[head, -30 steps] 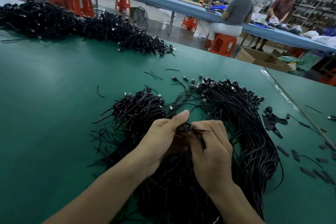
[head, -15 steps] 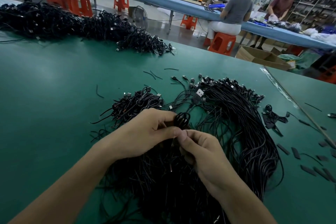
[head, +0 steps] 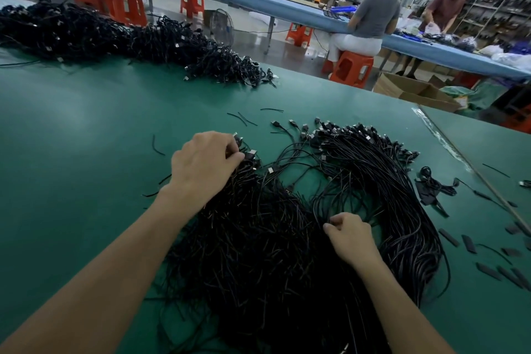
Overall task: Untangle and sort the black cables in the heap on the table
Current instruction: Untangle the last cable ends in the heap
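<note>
Mid-untangling, our left hand [head: 205, 164] pinched plugs [head: 250, 154] at the far side of the heap [head: 258, 261], our right hand [head: 352, 236] pinched nearer strands [head: 319, 210]; drawing them apart seemed next.

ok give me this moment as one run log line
phase: untangling | left hand: grips connector ends at cable heap far edge | right hand: pinches strands mid-heap | surface: green table
</note>
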A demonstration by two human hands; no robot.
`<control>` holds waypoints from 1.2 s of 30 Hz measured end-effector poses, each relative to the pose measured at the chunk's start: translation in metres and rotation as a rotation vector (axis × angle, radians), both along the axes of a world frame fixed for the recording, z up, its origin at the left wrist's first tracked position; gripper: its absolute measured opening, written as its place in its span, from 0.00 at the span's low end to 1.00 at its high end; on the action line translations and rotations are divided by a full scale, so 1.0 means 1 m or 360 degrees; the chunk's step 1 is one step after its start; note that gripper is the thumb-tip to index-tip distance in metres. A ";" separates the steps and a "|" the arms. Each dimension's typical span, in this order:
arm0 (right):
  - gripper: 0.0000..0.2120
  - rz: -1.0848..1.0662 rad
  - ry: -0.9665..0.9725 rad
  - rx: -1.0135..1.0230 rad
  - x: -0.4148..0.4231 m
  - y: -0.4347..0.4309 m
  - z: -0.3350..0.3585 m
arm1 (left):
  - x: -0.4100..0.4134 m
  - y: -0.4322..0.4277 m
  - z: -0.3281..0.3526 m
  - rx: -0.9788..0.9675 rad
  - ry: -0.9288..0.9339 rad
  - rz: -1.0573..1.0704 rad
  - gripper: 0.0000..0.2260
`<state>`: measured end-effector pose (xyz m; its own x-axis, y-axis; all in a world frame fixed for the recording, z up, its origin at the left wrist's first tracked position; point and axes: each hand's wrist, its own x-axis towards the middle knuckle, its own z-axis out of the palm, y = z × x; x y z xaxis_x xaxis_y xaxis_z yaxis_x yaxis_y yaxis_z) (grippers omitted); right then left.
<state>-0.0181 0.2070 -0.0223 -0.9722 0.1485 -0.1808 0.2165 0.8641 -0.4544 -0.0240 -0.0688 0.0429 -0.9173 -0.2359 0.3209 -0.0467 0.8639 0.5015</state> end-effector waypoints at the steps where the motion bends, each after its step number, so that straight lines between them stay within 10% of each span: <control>1: 0.16 -0.0029 0.0013 -0.0009 -0.002 0.000 -0.002 | -0.001 -0.001 0.000 0.0004 -0.0018 0.0017 0.06; 7: 0.09 -0.0217 0.0175 -0.0162 -0.007 0.004 -0.002 | -0.002 -0.010 -0.001 -0.0044 -0.0020 0.0011 0.05; 12: 0.10 -0.0576 0.0124 -0.1165 -0.010 -0.006 0.023 | 0.009 0.002 0.000 -0.0114 0.0489 -0.0078 0.06; 15: 0.14 -0.0235 0.0432 -0.0680 0.002 -0.019 0.044 | 0.022 0.021 0.002 -0.0171 0.0799 -0.0492 0.03; 20: 0.14 0.0663 0.0894 -0.0665 0.056 -0.080 0.092 | 0.023 0.057 -0.015 0.0243 0.0106 -0.1131 0.25; 24: 0.06 0.1280 0.0666 -0.0924 0.090 -0.106 0.119 | 0.018 0.046 -0.074 0.1026 -0.0551 -0.0949 0.16; 32: 0.15 0.0377 0.1154 -0.0909 0.066 -0.051 0.113 | 0.033 0.043 0.005 0.1508 0.0973 -0.0552 0.10; 36: 0.16 0.0102 0.1215 -0.0369 0.047 -0.012 0.094 | 0.048 0.036 0.033 0.1099 0.1238 -0.0626 0.09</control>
<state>0.0292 0.1953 0.0713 -0.8454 0.1282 0.5185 -0.2738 0.7295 -0.6268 0.0244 -0.0326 0.0761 -0.5732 -0.3225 0.7533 0.7055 0.2734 0.6539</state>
